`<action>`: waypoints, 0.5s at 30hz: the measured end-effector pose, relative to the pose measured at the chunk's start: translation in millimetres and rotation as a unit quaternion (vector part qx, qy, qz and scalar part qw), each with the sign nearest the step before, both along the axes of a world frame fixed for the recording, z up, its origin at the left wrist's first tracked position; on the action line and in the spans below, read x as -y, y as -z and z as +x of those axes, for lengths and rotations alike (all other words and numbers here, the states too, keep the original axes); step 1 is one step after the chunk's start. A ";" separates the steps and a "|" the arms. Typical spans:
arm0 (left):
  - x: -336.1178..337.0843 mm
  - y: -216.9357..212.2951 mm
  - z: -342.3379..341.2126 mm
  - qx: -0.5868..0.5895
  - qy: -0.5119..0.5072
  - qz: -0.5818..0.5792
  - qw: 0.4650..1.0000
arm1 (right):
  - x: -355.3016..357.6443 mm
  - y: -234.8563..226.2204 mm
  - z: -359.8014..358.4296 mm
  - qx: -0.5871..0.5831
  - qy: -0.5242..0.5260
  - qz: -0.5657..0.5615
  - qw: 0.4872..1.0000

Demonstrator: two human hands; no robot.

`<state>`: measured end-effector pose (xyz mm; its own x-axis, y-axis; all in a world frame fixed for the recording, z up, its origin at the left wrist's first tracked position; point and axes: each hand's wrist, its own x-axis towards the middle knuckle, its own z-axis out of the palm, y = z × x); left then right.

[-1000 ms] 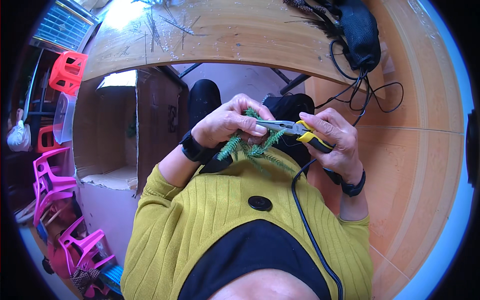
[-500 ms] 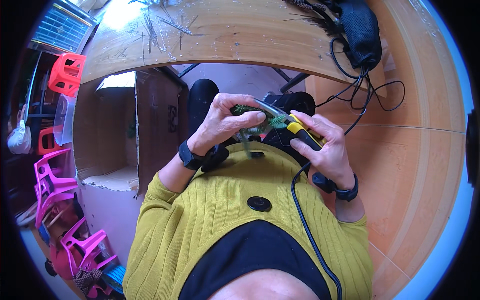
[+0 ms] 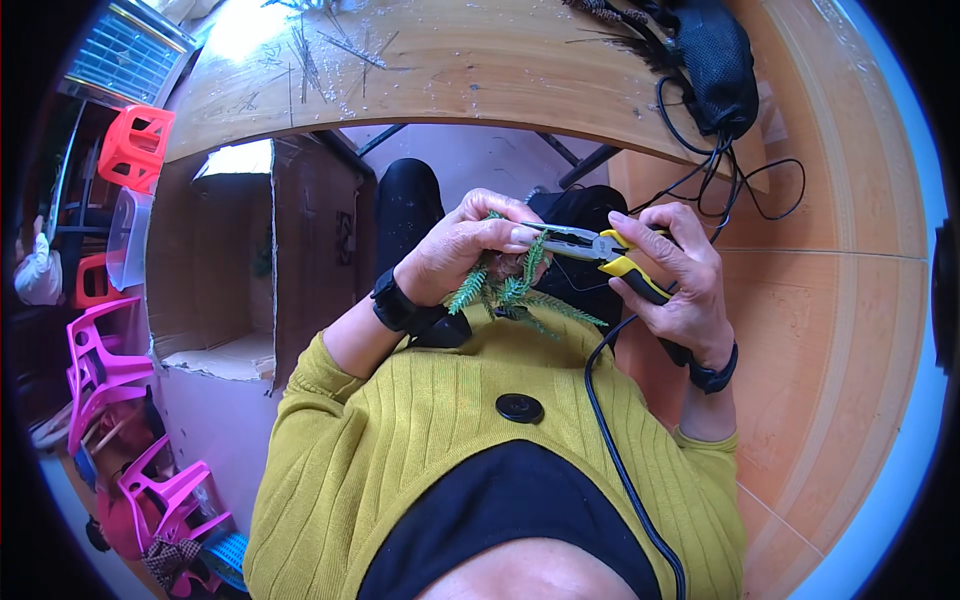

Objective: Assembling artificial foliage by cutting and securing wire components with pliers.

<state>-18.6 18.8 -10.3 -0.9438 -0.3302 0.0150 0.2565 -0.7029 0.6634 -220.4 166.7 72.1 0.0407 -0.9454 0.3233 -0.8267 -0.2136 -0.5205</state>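
Above my lap, my left hand (image 3: 472,243) pinches an artificial evergreen sprig (image 3: 515,287), whose green needled tips fan out below the fingers. Something brownish shows among the needles, too unclear to name. Yellow-and-black long-nose pliers (image 3: 636,276) are gripped in my right hand (image 3: 682,275), their handles partly spread. The pliers' metal jaws point left and reach the top of the sprig, right beside my left thumb and fingertips. Whether the jaws close on a wire or a stem is hidden by the fingers. A thin dark wire hangs below the jaws.
Ahead stands a wooden table (image 3: 480,75) with thin wire pieces (image 3: 304,62) and white specks. A black mesh pouch (image 3: 716,75) with looped cables lies at its right end. On the left are an open cardboard box (image 3: 212,290) and pink stools (image 3: 100,365). A black cable crosses my sweater.
The sprig has turned, so more of its green tips hang below my left hand. My right hand has moved slightly right, and the pliers lie more level, jaws pointing left.
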 end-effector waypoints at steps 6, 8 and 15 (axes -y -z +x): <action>-1.1 0.2 -1.9 -0.029 -0.033 -0.006 0.999 | -7.3 -6.2 -4.6 -0.051 0.014 -0.012 0.999; 0.4 0.8 -1.1 -0.025 -0.029 -0.007 0.999 | -8.8 -3.9 -4.5 -0.043 0.030 -0.010 0.999; -1.0 4.9 -5.5 -0.050 0.004 0.011 0.999 | -7.8 10.6 -3.7 0.027 0.014 -0.004 1.000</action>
